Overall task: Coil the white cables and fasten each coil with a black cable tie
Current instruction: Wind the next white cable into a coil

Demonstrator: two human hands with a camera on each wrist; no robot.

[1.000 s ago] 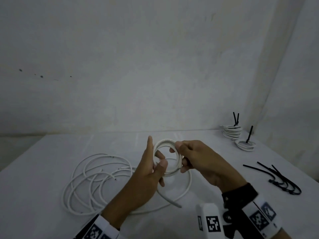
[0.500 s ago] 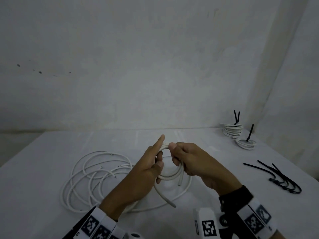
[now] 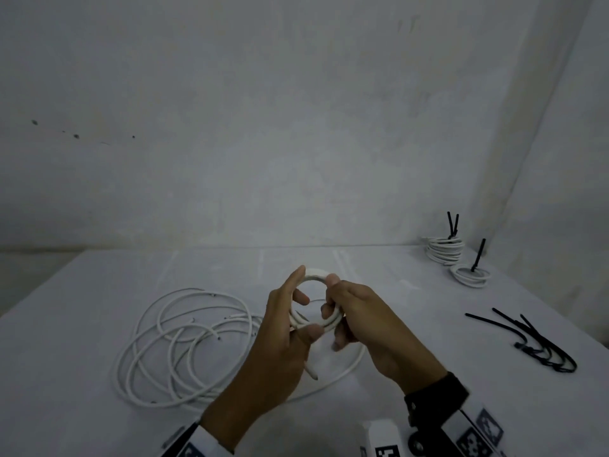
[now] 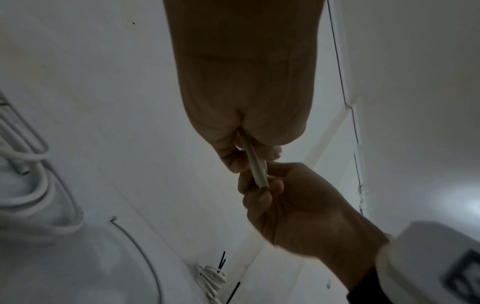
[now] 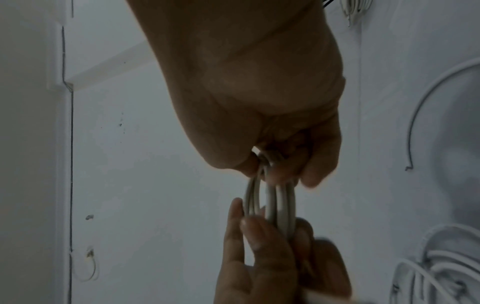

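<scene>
A small white cable coil (image 3: 313, 279) is held upright over the table's middle by both hands. My left hand (image 3: 298, 311) pinches its lower left with the thumb, and the index finger lies straight along the rim. My right hand (image 3: 333, 303) curls round the coil's right side. The cable's tail (image 3: 311, 374) hangs below my left palm. In the right wrist view the right hand (image 5: 280, 170) grips several turns of the coil (image 5: 281, 205), and the left fingers (image 5: 259, 236) close on them from below. The left wrist view shows a cable end (image 4: 255, 168) between both hands.
Loose white cables (image 3: 184, 344) sprawl on the white table (image 3: 99, 423) to the left. Several black cable ties (image 3: 534, 344) lie at the right. A stack of tied coils (image 3: 443, 250) and a single tied coil (image 3: 469, 276) sit at the back right corner by the walls.
The coil dipped and tilted half a second ago and now stands round and upright again. Its hanging end has been drawn in against the turns. Both hands stayed on it.
</scene>
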